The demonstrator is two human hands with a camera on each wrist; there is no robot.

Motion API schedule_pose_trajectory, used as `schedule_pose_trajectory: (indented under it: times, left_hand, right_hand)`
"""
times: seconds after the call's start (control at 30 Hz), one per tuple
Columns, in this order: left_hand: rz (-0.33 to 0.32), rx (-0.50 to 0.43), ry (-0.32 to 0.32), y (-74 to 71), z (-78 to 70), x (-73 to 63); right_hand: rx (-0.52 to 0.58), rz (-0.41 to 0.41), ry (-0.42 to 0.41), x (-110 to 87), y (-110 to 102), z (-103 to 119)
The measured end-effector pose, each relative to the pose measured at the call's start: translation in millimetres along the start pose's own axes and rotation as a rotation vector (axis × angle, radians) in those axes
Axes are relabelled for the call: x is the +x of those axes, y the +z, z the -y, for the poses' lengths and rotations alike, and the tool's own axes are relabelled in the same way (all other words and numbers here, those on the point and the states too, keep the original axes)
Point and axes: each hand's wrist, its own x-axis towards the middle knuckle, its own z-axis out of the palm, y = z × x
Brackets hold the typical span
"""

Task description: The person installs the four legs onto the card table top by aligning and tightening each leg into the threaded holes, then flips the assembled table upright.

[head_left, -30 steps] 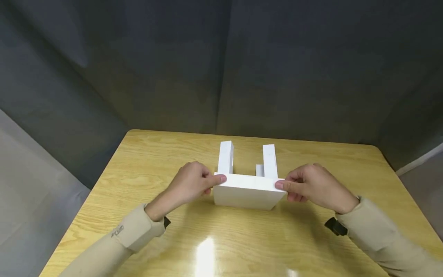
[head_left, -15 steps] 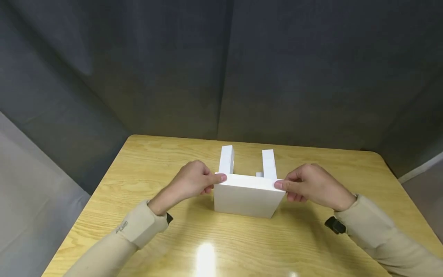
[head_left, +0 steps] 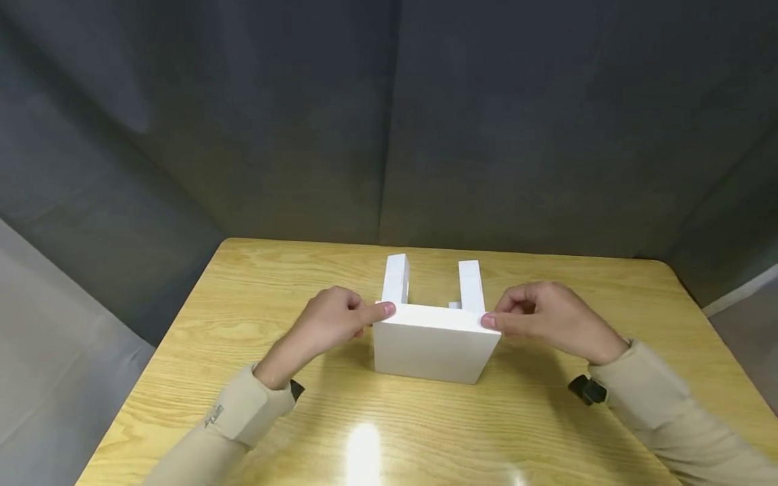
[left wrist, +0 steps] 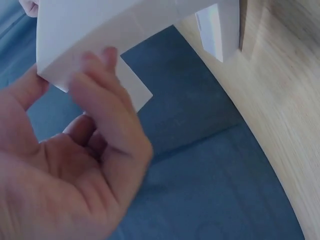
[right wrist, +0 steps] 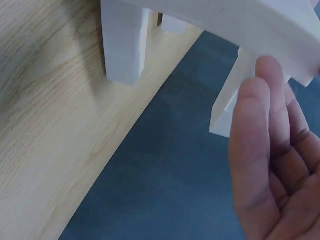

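A small white table-like piece (head_left: 434, 352) with square legs is tipped on its side on the wooden table, its flat face towards me. In the head view, two legs (head_left: 471, 287) point away. My left hand (head_left: 331, 317) pinches the left top corner, thumb on the upper edge. At the right top corner my right hand (head_left: 550, 318) does likewise, with its thumb on the edge. In the left wrist view, the left hand's fingers (left wrist: 107, 115) curl beside the white edge. The right wrist view shows the right fingers (right wrist: 255, 145) against the side; the thumb is mostly hidden.
The light wooden table (head_left: 273, 270) has rounded far corners. Dark grey curtains (head_left: 516, 121) hang behind and beside it. A bright light reflection (head_left: 363, 452) lies on the near tabletop. Both forearms wear beige sleeves (head_left: 647, 391) with black straps.
The white piece has tilted slightly: more of its front face shows, and its legs look shorter. Both hands keep their hold on the corners. The head view has shifted a little.
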Motion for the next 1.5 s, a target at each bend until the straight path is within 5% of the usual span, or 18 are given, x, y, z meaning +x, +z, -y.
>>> schedule_pose_trajectory:
  times: [0.13,0.27,0.37,0.53,0.83,1.2,1.5]
  left_hand:
    - [-0.031,-0.022,0.058,1.4,7.0,-2.3]
    - [-0.044,-0.054,0.165,8.1,25.1,-9.5]
    - [-0.006,-0.125,0.261,20.3,47.4,-14.8]
    - [0.064,-0.239,0.337,43.2,80.4,-14.5]
    - [-0.041,-0.201,0.291,63.2,90.0,-0.1]
    - [-0.093,-0.185,0.224,56.9,93.5,-7.6]
    - [-0.081,-0.302,0.202,47.0,78.9,-15.2]
  right_hand:
    - [0.027,-0.035,-0.06,0.9,0.8,-5.9]
    - [0.205,-0.1,-0.096,-9.0,18.0,-23.7]
    - [0.29,-0.148,-0.107,-22.3,44.2,-42.7]
    - [0.262,-0.185,-0.093,-33.1,81.4,-62.6]
    - [0.264,-0.226,-0.013,-30.4,105.9,-64.2]
    - [0.186,-0.207,-0.01,-23.0,104.3,-53.8]
    - [0.169,-0.235,0.011,-35.6,89.2,-35.2]
